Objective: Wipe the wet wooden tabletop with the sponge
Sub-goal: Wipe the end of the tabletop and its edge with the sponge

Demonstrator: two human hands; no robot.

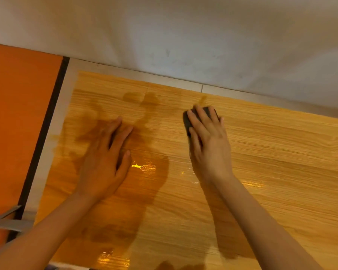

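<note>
The wooden tabletop [271,152] fills most of the view, with shiny wet patches [144,167] near its middle and front. My right hand [209,143] lies flat over a dark sponge [198,115] toward the far edge, fingers spread on top of it, pressing it to the wood. Only the sponge's far and left edges show past the fingers. My left hand [105,158] rests palm down on the wood to the left, fingers straight, holding nothing.
A pale wall [183,36] runs along the table's far edge. An orange surface [18,123] with a dark border lies left of the table. A grey object [10,223] pokes in at the lower left.
</note>
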